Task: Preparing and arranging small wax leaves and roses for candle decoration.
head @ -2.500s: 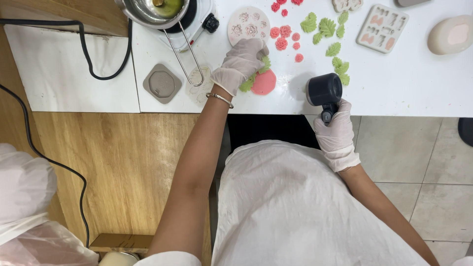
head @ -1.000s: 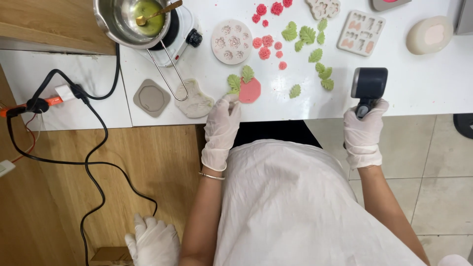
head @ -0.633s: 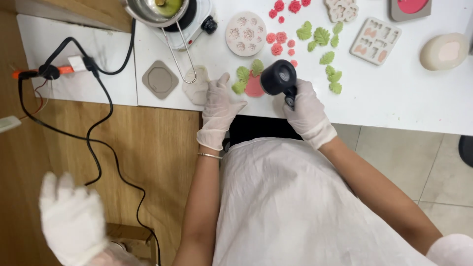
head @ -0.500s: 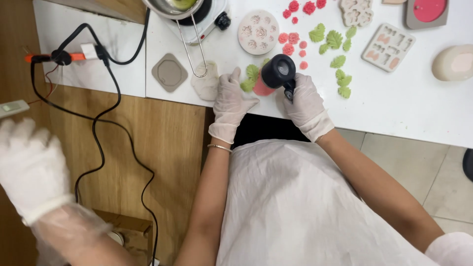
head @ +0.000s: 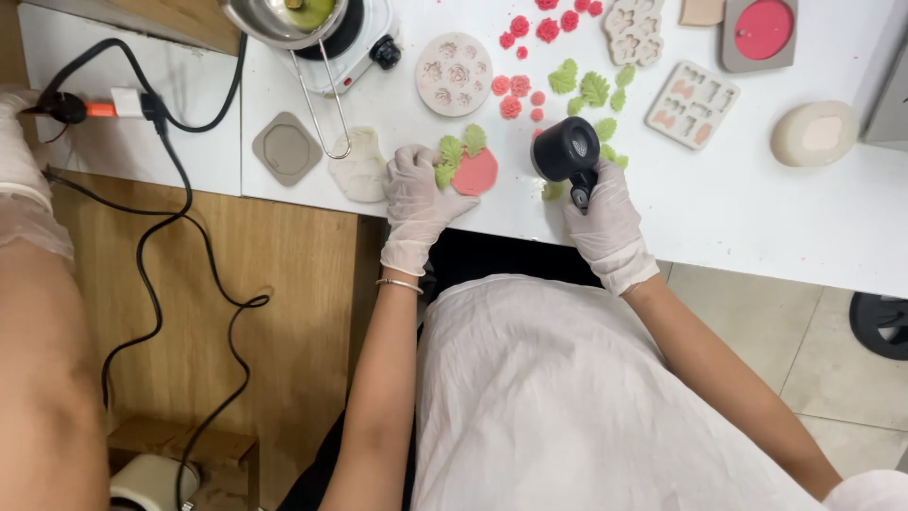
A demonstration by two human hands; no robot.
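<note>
Holding a black heat gun (head: pixel 566 151) in the right hand (head: pixel 605 222), grip wrapped snug around the handle, nozzle aimed just left of it at a pink disc (head: pixel 476 174) with green leaves (head: pixel 452 151) on the white desk (head: pixel 719 203). Left hand (head: pixel 416 194) isn't closed on anything, its fingers (head: pixel 405 166) loosely spread and pinning the leaves at the disc's near edge, probably so nothing slides under the hot air. Beyond the grip sit a round mould (head: pixel 455 74) and loose pink flowers (head: pixel 515 90).

White table (head: pixel 757 218), wood panel (head: pixel 284 312), tiled floor (head: pixel 832 378)
</note>
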